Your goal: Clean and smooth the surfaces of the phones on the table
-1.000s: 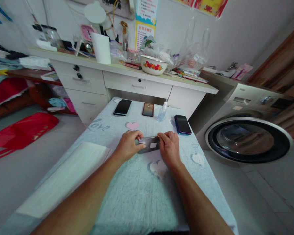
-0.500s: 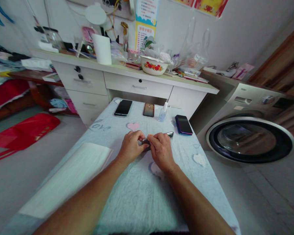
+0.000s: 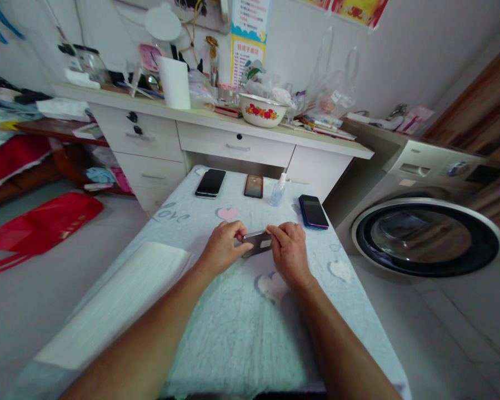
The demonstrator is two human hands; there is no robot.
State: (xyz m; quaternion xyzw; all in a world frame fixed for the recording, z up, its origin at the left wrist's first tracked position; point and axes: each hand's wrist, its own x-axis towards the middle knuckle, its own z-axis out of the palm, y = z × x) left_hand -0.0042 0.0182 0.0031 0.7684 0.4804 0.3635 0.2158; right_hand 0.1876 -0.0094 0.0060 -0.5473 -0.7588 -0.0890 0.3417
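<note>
A smartphone (image 3: 259, 242) stands tilted on its long edge above the cloth-covered table, its grey back toward me. My left hand (image 3: 225, 243) is closed around its left end, thumb on the near side. At the upper edge, toward the right end, the fingers of my right hand (image 3: 290, 249) pinch the phone and hide that end. Whether a small thing lies between those fingertips I cannot make out. Beyond my hands are a dark phone (image 3: 210, 183) at left, a brown phone case (image 3: 254, 186), a clear spray bottle (image 3: 277, 190) and another phone (image 3: 313, 211) at right.
A folded white cloth or paper (image 3: 120, 305) lies along the left of the table (image 3: 233, 339). Behind stands a white desk (image 3: 233, 139) bearing a floral bowl (image 3: 262, 111) and a paper roll (image 3: 174, 83). To the right is a washing machine (image 3: 425, 172); a red bag (image 3: 45, 222) lies on the floor.
My right hand has slid right along the phone's upper edge, uncovering more of its back. My left hand keeps its grip at the left end.
</note>
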